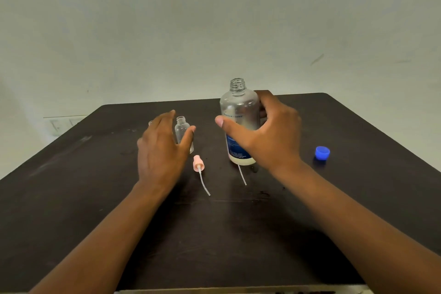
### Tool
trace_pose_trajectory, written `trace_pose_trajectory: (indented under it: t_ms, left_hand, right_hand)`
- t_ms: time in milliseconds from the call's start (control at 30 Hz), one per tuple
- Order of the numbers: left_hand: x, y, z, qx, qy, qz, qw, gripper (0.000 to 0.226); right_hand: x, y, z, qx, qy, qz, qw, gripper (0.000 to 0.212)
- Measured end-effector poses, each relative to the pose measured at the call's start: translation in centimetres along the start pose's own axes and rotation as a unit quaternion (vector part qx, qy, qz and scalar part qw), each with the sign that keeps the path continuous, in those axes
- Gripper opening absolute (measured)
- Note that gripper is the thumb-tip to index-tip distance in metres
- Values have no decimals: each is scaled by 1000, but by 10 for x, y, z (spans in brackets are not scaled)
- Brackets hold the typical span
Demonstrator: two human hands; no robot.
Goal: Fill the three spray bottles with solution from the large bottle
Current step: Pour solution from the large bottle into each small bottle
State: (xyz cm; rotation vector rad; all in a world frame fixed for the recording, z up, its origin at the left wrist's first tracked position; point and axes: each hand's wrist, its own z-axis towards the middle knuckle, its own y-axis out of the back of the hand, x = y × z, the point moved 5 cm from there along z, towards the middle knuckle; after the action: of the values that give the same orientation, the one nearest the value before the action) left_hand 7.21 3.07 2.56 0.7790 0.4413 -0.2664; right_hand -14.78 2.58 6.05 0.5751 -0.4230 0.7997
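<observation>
Right hand [267, 133] wraps around the uncapped large bottle [239, 112], upright on the dark table [238, 234]; left hand [160, 148] cups a small clear spray bottle [182, 130], open-necked; pink spray head [198, 163] lies just near of it, blue cap [322, 152] off right

Large bottle [239, 112] upright, uncapped, small clear spray bottle [181, 129] open

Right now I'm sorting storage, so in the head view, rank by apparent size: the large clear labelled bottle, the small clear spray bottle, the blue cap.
1. Large clear labelled bottle
2. Small clear spray bottle
3. Blue cap
</observation>
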Motion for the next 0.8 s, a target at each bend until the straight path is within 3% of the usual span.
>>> trace_pose_trajectory:
  t_ms: [200,467,800]
  left_hand:
    - [4,-6,2,11,52,-23,998,62]
    - [7,-10,1,-7,83,-85,993,32]
    - [15,-4,4,-63,91,-188,976,47]
  right_hand:
    - [13,-11,-8,3,11,2,1000,63]
    - [1,-9,-16,2,-11,15,1000,61]
    - [2,1,-19,-13,-13,35,999,58]
